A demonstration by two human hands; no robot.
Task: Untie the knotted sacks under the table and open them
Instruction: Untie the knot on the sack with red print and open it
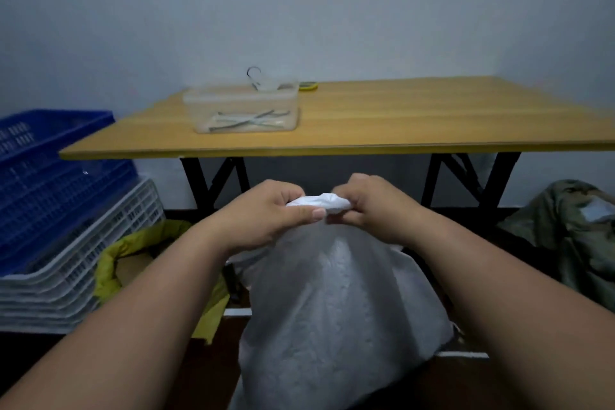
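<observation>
The white sack (336, 303) stands on the floor in front of the table (399, 116), directly below the camera, and its neck is gathered into a knot (319, 202) that is not yet undone. The left hand (269, 213) pinches one side of the knot between thumb and curled fingers; the right hand (369, 206) grips the other side with curled fingers, so the twisted neck is held between the two hands. Judged from this state, the task is at an early stage: this sack remains closed and must be both untied and spread open. A yellow-green sack (123, 256) to the left appears to gape at its mouth, but whether it counts as finished cannot be confirmed. An olive bundle (572, 230) lies well apart to the right; its closure cannot be made out. Working room is bounded above by the table edge, on the left by stacked blue and white crates (60, 210), and behind by the black table legs (206, 190). The space directly above the knot appears free for pulling the ends apart.
</observation>
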